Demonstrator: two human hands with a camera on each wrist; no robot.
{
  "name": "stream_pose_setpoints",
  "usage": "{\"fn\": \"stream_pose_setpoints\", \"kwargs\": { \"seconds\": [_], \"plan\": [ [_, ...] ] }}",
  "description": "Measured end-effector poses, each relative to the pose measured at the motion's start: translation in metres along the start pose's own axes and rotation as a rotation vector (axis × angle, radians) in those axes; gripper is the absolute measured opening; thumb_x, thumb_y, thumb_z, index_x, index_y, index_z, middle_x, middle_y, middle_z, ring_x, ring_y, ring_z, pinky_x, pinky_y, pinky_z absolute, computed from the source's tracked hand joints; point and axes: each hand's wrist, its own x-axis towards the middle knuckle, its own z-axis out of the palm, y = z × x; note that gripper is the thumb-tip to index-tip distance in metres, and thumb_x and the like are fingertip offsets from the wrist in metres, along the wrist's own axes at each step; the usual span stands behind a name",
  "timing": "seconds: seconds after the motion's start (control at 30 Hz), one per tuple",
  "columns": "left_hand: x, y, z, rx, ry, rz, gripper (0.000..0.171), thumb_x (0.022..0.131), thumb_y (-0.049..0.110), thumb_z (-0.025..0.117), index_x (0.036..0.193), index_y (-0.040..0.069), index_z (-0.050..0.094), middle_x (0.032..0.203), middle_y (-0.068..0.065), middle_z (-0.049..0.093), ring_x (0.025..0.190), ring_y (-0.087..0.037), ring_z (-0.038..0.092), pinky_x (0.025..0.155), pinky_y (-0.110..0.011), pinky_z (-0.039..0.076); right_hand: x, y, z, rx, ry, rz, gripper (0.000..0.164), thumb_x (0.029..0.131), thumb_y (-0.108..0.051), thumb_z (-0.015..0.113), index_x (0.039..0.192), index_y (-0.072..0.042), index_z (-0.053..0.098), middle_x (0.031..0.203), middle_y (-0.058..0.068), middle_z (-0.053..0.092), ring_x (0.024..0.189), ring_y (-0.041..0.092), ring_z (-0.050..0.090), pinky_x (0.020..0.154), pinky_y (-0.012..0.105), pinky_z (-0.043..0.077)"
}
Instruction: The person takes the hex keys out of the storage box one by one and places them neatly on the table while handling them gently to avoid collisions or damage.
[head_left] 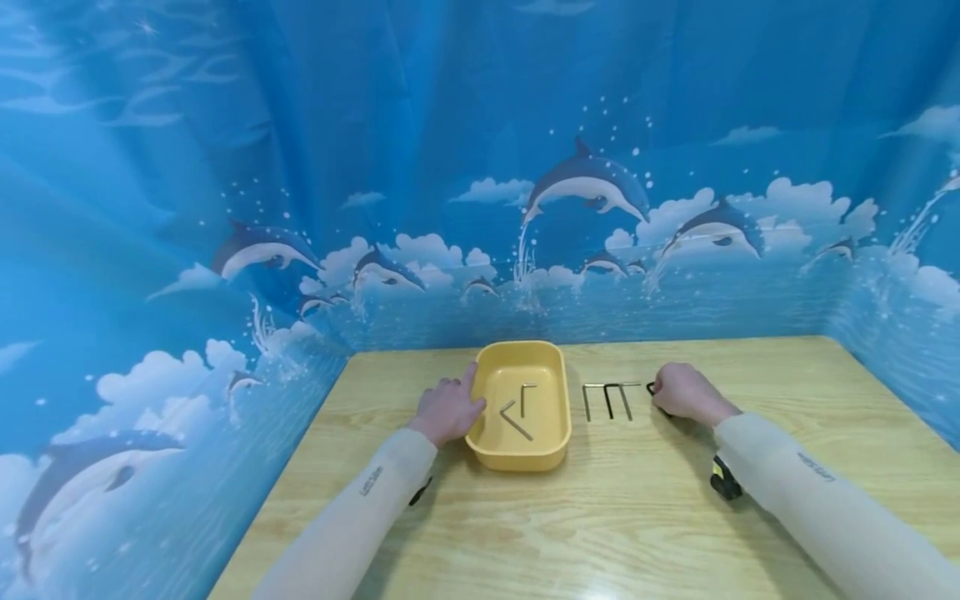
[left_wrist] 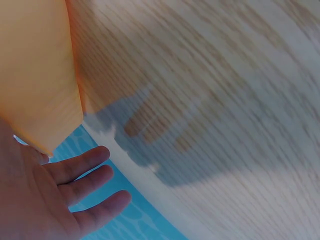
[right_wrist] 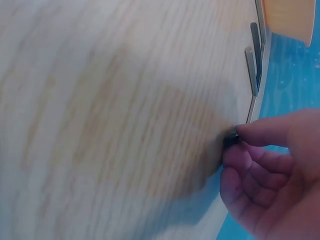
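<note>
Pinching a small black bent metal key [right_wrist: 230,140] between the thumb and finger of the bare right hand [head_left: 686,393], with the other fingers curling in. Hiding most of the key — so not being able to tell how deep in the pinch. Working near the far edge of the pale wooden table [head_left: 525,533], just right of a row of three more L-shaped metal keys: a silvery left one [head_left: 587,405], a black middle one [head_left: 609,404] and a silvery right one [head_left: 626,403].

Resting the bare left hand [head_left: 448,408] on the left wall of a yellow oblong plastic tub [head_left: 521,460], by the table's far edge, with three fingers spreading out, nearly straight. Not being able to tell any real squeeze on the rim. Seeing two silvery bent keys [head_left: 522,402] lying apart inside.

Maybe dropping the black key, from pinching too little of such thin, smooth metal. Maybe bumping the silvery right one crooked, from having it so close to the thumb. Maybe sweeping the whole row askew, if swinging low toward the tub. Maybe sliding or tipping the tub — and jumbling both keys inside — from pushing too hard on just one wall.
</note>
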Motion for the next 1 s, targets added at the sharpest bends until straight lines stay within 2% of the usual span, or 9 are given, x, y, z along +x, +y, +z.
{"fn": "stream_pose_setpoints", "kwargs": {
  "seconds": [0.37, 1.0],
  "plan": [
    [0.0, -0.001, 0.0015, 0.0, 0.005, -0.006, 0.071, 0.103, 0.048, 0.039, 0.163, 0.02, 0.015, 0.143, -0.02, 0.056, 0.133, -0.038, 0.051, 0.103, -0.061, 0.043, 0.0026, -0.0061, 0.0051, 0.031, 0.026, -0.01, 0.043, 0.087, 0.003, 0.049, 0.056, -0.021, 0.032, 0.052, -0.006, 0.019, 0.047, 0.01, 0.017, 0.048, 0.025, 0.022],
    [-0.001, 0.0002, 0.0006, -0.012, 0.001, -0.004, 0.07, 0.103, 0.048, 0.038, 0.164, 0.021, 0.014, 0.142, -0.019, 0.056, 0.132, -0.038, 0.051, 0.106, -0.061, 0.042, 0.0057, -0.0085, 0.0066, 0.049, 0.044, 0.006, 0.042, 0.086, 0.002, 0.054, 0.055, -0.019, 0.036, 0.048, -0.007, 0.026, 0.044, 0.009, 0.025, 0.047, 0.024, 0.025]
  ]
}}
